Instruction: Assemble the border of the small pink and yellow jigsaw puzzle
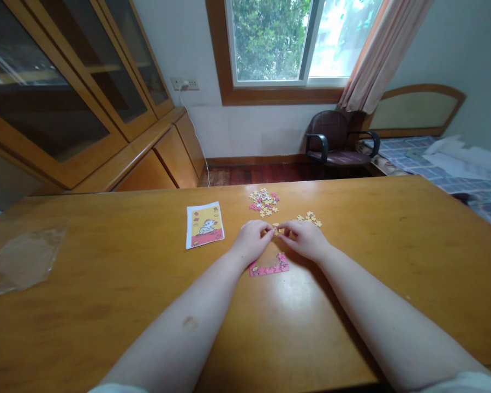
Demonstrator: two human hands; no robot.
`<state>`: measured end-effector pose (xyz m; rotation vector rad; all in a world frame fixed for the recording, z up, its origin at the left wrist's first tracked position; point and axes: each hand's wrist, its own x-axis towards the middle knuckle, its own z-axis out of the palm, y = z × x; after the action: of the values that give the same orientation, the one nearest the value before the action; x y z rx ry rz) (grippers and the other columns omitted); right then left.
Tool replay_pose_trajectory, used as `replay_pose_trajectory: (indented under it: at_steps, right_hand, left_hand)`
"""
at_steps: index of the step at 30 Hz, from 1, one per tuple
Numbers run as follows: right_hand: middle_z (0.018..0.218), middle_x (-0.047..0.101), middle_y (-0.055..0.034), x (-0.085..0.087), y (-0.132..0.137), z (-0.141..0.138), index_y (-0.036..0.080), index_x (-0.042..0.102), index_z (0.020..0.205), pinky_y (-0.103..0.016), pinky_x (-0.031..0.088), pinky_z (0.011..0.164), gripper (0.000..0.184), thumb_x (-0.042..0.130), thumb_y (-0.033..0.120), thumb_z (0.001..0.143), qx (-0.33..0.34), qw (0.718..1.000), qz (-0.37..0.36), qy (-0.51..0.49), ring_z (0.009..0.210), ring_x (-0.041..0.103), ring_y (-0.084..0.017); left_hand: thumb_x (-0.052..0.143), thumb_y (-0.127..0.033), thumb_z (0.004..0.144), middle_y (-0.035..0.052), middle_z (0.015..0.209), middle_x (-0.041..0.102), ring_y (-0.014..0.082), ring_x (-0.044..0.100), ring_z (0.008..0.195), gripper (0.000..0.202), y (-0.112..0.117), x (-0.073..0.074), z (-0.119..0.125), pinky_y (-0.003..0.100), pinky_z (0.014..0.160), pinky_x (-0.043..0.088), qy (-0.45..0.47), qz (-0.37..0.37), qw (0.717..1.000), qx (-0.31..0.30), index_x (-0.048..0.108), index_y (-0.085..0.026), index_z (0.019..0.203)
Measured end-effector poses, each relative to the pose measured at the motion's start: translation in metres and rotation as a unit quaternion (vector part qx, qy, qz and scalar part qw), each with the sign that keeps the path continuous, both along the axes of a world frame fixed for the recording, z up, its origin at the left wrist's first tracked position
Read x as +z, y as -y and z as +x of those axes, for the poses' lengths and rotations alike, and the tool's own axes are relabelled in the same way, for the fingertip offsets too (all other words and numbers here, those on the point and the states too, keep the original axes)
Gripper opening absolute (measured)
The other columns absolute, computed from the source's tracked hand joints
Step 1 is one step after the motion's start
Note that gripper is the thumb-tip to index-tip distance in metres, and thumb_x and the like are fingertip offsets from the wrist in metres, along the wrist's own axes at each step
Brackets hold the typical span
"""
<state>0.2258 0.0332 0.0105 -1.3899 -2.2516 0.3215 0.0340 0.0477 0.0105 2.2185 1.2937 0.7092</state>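
My left hand (252, 240) and my right hand (305, 238) meet fingertip to fingertip over the middle of the table. Between them are small yellow jigsaw puzzle pieces (275, 230), pinched by the fingers of both hands. Just below lies a joined strip of pink puzzle pieces (269, 269), which turns upward at its right end. Beyond my hands sits a heap of loose pink and yellow puzzle pieces (263, 202). A smaller group of yellow pieces (310, 218) lies past my right hand, partly hidden by it.
A picture card (205, 225) with a white animal on yellow and pink lies left of my hands. A clear plastic bag (24, 256) is on the wooden table's (118, 262) left side. Behind the table stand a chair (337, 136) and a glass-fronted cabinet (85, 71).
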Motion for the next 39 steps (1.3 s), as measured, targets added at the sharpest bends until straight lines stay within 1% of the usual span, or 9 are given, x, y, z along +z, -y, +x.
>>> replay_pose_trajectory:
  at_steps: [5, 11, 17, 25, 39]
  right_hand:
    - [0.081, 0.072, -0.0012, 0.002, 0.000, 0.000, 0.024, 0.068, 0.101, -0.025, 0.041, 0.066, 0.021, 0.056, 0.031, 0.085, -0.013, 0.999, -0.018, 0.027, 0.069, 0.061, -0.014]
    - [0.080, 0.072, -0.0014, 0.003, -0.005, 0.003, 0.025, 0.069, 0.102, -0.026, 0.041, 0.066, 0.023, 0.057, 0.033, 0.084, -0.051, 0.994, -0.076, 0.056, 0.073, 0.063, -0.016]
    - [0.084, 0.073, -0.0033, 0.004, -0.005, 0.000, 0.024, 0.069, 0.103, -0.026, 0.041, 0.065, 0.025, 0.056, 0.035, 0.084, -0.058, 0.989, -0.101, 0.086, 0.075, 0.064, -0.017]
    - [0.085, 0.073, -0.0037, 0.004, -0.006, -0.001, 0.025, 0.070, 0.103, -0.025, 0.042, 0.065, 0.026, 0.055, 0.036, 0.086, -0.053, 0.989, -0.105, 0.090, 0.075, 0.064, -0.017]
    - [0.085, 0.073, -0.0029, 0.004, -0.006, -0.002, 0.026, 0.070, 0.103, -0.025, 0.041, 0.063, 0.026, 0.055, 0.039, 0.086, -0.057, 0.988, -0.112, 0.092, 0.073, 0.063, -0.016]
  left_hand:
    - [0.051, -0.029, 0.088, 0.0025, 0.087, 0.069, 0.0192, 0.059, 0.088, 0.019, 0.001, 0.002, 0.000, 0.033, 0.083, 0.045, -0.013, -0.001, 1.000, 0.004, 0.067, -0.020, 0.082]
    - [0.052, -0.027, 0.087, 0.0034, 0.099, 0.068, 0.0220, 0.056, 0.102, 0.020, 0.001, 0.003, -0.002, 0.038, 0.095, 0.042, -0.048, 0.011, 0.997, 0.052, 0.070, -0.023, 0.094]
    - [0.052, -0.027, 0.087, 0.0036, 0.102, 0.066, 0.0223, 0.054, 0.105, 0.022, 0.003, 0.000, -0.001, 0.039, 0.095, 0.040, -0.087, 0.028, 0.995, 0.037, 0.072, -0.026, 0.096]
    - [0.054, -0.029, 0.087, 0.0032, 0.114, 0.063, 0.0238, 0.049, 0.113, 0.028, 0.003, -0.007, -0.001, 0.042, 0.100, 0.037, -0.113, 0.035, 0.993, 0.027, 0.069, -0.033, 0.111]
    - [0.056, -0.030, 0.086, 0.0041, 0.117, 0.062, 0.0245, 0.048, 0.116, 0.029, 0.003, -0.007, -0.001, 0.044, 0.102, 0.035, -0.116, 0.022, 0.993, 0.025, 0.069, -0.032, 0.111]
